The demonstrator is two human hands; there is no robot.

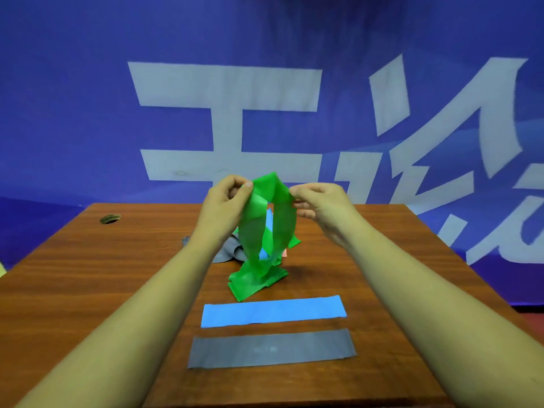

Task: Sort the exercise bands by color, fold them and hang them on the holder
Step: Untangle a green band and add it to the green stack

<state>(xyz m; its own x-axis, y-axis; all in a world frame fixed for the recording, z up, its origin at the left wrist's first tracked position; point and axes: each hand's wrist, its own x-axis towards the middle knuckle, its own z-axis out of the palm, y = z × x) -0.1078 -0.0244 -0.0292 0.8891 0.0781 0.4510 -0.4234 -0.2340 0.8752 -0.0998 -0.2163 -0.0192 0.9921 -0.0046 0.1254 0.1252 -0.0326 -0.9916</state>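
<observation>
Pinching: my left hand [226,198] and right hand [321,204], thin floppy green band [253,225]
Flat strips: blue band [273,310], gray band [270,348]

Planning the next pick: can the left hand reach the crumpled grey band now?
Probably not yet: the left hand pinches the green band; the crumpled grey band lies open beneath its forearm.

The left hand [226,198] and right hand [321,201] are bare, and both forearms are bare to the frame's edge. The left thumb has a short nail.
</observation>
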